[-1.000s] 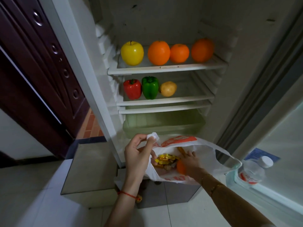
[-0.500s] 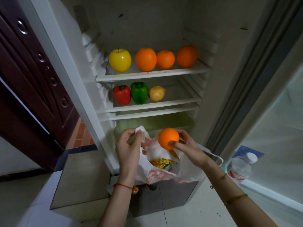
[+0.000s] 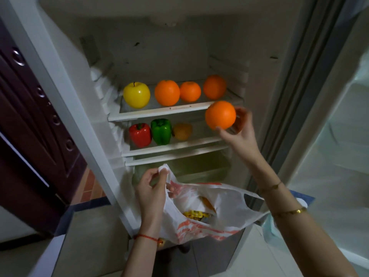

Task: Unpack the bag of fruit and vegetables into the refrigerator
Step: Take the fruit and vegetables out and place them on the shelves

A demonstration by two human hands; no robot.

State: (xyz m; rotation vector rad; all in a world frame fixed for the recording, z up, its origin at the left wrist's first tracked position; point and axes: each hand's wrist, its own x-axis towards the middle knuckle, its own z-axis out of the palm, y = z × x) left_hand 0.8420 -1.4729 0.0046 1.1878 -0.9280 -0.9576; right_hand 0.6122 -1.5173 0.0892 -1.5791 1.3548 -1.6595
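My right hand (image 3: 238,136) holds an orange (image 3: 220,114) up in front of the right end of the upper shelf (image 3: 159,112). On that shelf sit a yellow apple (image 3: 136,94) and three oranges (image 3: 167,92). The shelf below (image 3: 171,147) carries a red pepper (image 3: 140,134), a green pepper (image 3: 161,131) and a yellowish fruit (image 3: 182,130). My left hand (image 3: 150,188) pinches the rim of the white and orange plastic bag (image 3: 225,200), which hangs open below the fridge. Yellow wrapped items (image 3: 196,214) lie inside the bag.
The open fridge door (image 3: 339,136) stands at the right. A dark wooden door (image 3: 30,136) is at the left. A translucent drawer (image 3: 199,168) fills the fridge bottom. A grey lower cabinet (image 3: 85,246) sits at the lower left of the fridge.
My right hand lifted the orange out of the bag and raised it to the right end of the upper shelf. My left hand kept its hold on the bag's rim.
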